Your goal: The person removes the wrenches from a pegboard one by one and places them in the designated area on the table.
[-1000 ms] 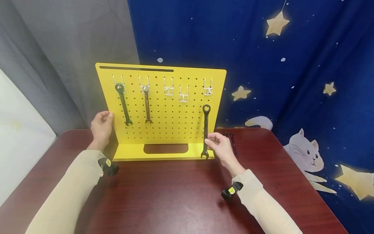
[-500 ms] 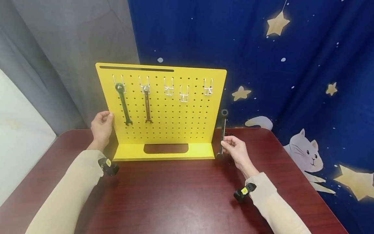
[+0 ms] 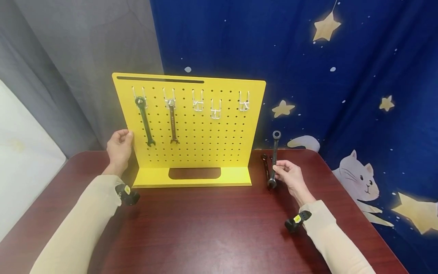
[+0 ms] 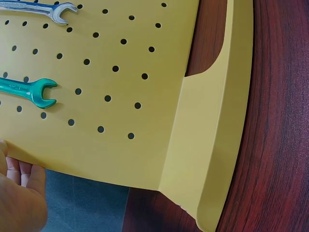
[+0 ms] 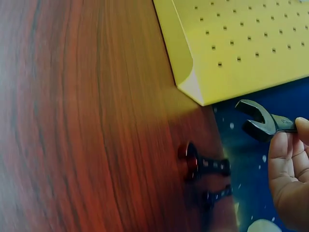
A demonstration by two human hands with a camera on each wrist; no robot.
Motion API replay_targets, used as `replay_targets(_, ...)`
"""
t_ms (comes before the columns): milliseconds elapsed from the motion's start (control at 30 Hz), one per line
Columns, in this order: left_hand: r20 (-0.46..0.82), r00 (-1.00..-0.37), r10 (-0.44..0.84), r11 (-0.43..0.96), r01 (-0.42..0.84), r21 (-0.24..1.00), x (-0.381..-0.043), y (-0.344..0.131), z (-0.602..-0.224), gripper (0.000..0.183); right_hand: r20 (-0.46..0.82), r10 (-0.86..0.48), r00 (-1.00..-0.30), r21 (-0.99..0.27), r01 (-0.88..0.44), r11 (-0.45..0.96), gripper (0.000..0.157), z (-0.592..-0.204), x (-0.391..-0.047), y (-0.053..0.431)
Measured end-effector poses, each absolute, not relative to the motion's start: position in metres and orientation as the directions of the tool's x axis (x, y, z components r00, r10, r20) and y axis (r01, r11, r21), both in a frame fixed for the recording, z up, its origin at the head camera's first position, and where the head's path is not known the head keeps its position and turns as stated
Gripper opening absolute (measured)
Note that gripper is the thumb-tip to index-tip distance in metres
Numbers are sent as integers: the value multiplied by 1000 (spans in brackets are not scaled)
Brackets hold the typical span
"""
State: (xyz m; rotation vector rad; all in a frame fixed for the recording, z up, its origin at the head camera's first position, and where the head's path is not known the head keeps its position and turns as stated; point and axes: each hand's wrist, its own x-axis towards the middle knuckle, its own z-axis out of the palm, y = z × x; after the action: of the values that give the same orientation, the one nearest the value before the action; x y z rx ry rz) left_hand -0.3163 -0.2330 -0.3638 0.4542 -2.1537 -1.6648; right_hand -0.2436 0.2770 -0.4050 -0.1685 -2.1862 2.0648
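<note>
Right of the middle of the head view, we see the right hand [image 3: 291,177] pinching a dark wrench [image 3: 275,152] between thumb and fingers, with hardly any gap left. The fingers have it below its middle: the ring end sticks up above them, and the mouth end points down under them. Just left of it, a second wrench [image 3: 265,167] lies on the red-brown surface [image 3: 205,228]. In the right-wrist view we also see a third wrench [image 5: 219,194] there, blurry. Left of the middle in the head view, the left hand [image 3: 119,146] pinches the left edge of the yellow board [image 3: 236,175]. A green wrench [image 3: 145,121] and a shiny wrench [image 3: 172,121] hang on the board's left half.
</note>
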Motion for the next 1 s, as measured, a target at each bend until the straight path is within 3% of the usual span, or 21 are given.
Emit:
replay_targets(367, 106, -871, -479, 247, -18, 969, -317, -233, -364, 21, -44, 166, -985, -997, 53, 51, 10, -417, -246, 314)
replay_targets(600, 118, -863, -490, 242, -4, 970, -318, -232, -365, 15, -106, 158, -982, -983, 128, 135, 4, -425, -249, 331)
replay_targets(1000, 108, -860, -498, 230, -11, 973, -320, -234, -367, 13, -242, 154, -958, -920, 277, 278, 22, -430, -251, 338)
